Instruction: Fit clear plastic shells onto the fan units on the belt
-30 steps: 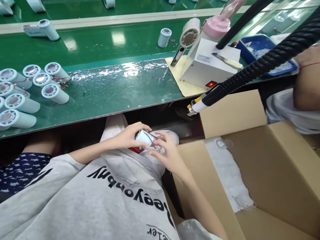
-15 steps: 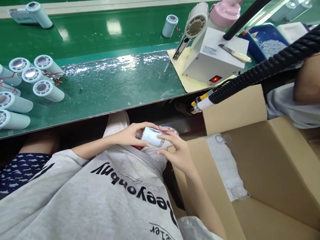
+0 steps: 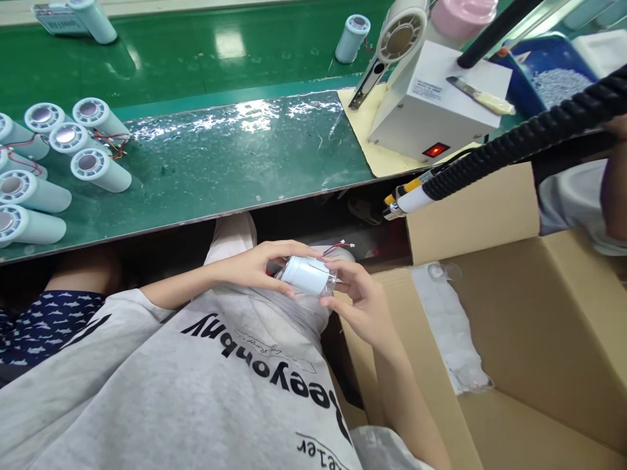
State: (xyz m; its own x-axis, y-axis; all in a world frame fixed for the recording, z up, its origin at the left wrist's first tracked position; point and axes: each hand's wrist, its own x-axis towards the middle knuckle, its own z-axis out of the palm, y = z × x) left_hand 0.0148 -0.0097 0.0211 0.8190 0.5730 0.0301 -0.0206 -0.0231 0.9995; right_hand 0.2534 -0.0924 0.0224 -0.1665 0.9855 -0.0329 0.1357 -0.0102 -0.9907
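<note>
Over my lap a light-blue cylinder [image 3: 306,275] lies on its side between my two hands. My left hand [image 3: 257,264] grips its left end, thumb below and fingers above. At the other end, the fingertips of my right hand [image 3: 360,297] pinch a clear plastic piece [image 3: 332,281] around the rim. Thin red and black wires [image 3: 339,247] with small white plugs stick out above the cylinder. Several similar cylinders [image 3: 100,170] with vented round ends and red wires lie on the bench at the left.
Beyond my lap runs the green bench [image 3: 220,163]. A white box [image 3: 435,98] with a lit red switch carries a knife [image 3: 480,96]; a handheld fan [image 3: 392,46] leans beside it. A black ribbed hose [image 3: 519,124] crosses above an open carton [image 3: 539,313]. Another person's arm [image 3: 614,189] shows at right.
The cylinder has shifted slightly right and turned, and its plugged wires now show above it. My right hand has closed in on the clear plastic end. The whole view has shifted slightly.
</note>
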